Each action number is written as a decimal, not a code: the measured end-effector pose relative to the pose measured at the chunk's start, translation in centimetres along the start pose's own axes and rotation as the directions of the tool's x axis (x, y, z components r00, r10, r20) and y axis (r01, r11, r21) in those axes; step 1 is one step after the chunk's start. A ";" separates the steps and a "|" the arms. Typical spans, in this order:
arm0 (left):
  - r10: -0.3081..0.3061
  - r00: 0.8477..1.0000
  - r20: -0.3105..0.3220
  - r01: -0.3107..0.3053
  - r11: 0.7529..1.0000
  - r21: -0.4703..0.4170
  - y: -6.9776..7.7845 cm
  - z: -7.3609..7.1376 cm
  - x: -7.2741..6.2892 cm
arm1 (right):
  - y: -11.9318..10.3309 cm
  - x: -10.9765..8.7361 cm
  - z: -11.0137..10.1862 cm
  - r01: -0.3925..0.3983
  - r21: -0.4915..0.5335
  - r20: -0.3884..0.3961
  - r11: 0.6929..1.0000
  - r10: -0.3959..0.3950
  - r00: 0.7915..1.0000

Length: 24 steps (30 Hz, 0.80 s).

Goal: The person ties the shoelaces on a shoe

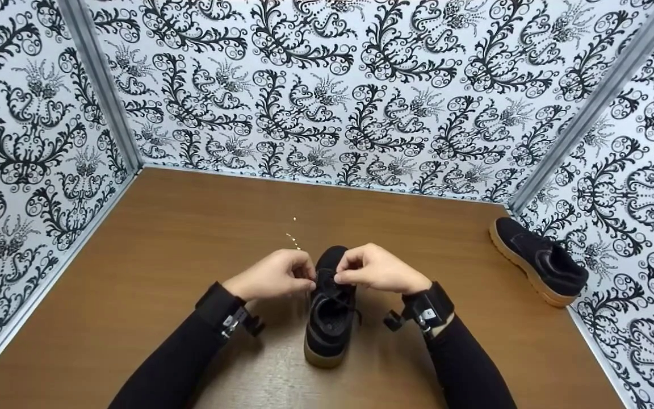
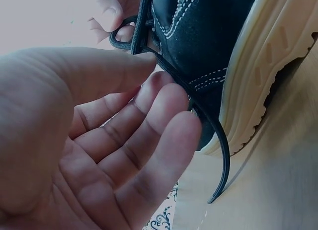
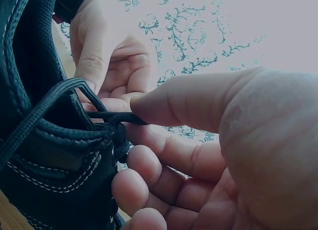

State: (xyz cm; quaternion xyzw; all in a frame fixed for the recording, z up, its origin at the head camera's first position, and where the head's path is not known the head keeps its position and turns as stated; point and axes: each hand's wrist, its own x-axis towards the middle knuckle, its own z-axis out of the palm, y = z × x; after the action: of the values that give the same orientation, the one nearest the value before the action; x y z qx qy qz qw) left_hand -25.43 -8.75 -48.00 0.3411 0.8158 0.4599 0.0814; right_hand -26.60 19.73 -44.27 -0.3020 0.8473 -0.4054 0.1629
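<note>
A black shoe (image 1: 327,339) with a tan sole stands on the table, its toe pointing away from me. My left hand (image 1: 276,275) is at its left side, thumb and forefinger pinching a black shoelace (image 2: 222,145) whose loose end hangs past the fingers in the left wrist view. From the right, my right hand (image 1: 385,271) pinches another stretch of lace (image 3: 130,117) between thumb and forefinger, right above the tongue. A loop of lace (image 3: 37,113) arches over the shoe's opening in the right wrist view. The remaining fingers of both hands are loosely bent.
A second black shoe (image 1: 537,257) with a tan sole lies at the right edge of the wooden table (image 1: 202,221), against the patterned wall. Black-and-white patterned panels (image 1: 304,102) enclose the table at the back and both sides. Small bright specks (image 1: 293,238) show beyond the left hand.
</note>
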 end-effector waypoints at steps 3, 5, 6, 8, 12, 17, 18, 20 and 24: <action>0.008 1.000 -0.006 -0.008 1.000 0.016 0.0 0.0 0.0 | 0.0 0.0 0.0 0.002 0.001 0.002 1.000 -0.002 1.000; 0.012 1.000 -0.011 -0.012 1.000 0.020 0.0 0.0 0.0 | -0.1 0.0 0.0 0.004 0.003 0.002 1.000 -0.004 1.000; 0.013 1.000 -0.015 -0.013 1.000 0.019 -0.1 0.0 0.0 | -0.1 0.0 0.0 0.005 0.003 0.002 1.000 -0.005 1.000; 0.009 1.000 -0.027 -0.008 1.000 0.009 -0.1 0.1 0.1 | -0.1 0.0 0.0 0.006 0.003 0.002 1.000 -0.006 1.000; -0.011 0.998 -0.054 0.008 0.999 -0.045 0.0 0.3 0.1 | -0.2 -0.1 -0.1 0.000 0.006 0.004 1.000 0.000 1.000; 0.028 0.996 -0.082 -0.034 0.997 -0.065 0.1 0.8 0.3 | -0.2 -0.1 -0.1 0.003 0.013 0.004 1.000 -0.003 1.000; 0.046 0.995 -0.090 -0.051 0.997 -0.059 0.1 0.9 0.4 | -0.2 -0.1 0.0 0.005 0.014 0.004 1.000 -0.005 1.000; 0.082 0.991 -0.110 -0.087 0.996 -0.038 0.0 1.1 0.5 | -0.2 -0.1 0.0 0.007 0.017 0.007 1.000 -0.008 1.000; 0.139 0.981 -0.137 -0.142 0.990 -0.016 -0.2 1.5 0.6 | 0.0 -0.1 0.0 0.008 0.016 0.010 1.000 -0.009 1.000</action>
State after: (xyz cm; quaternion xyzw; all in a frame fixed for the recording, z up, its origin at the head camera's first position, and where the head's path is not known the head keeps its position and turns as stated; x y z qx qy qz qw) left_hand -25.25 -7.41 -48.91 0.3647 0.7873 0.4971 -0.0027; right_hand -26.55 19.78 -44.29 -0.3063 0.8419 -0.4113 0.1678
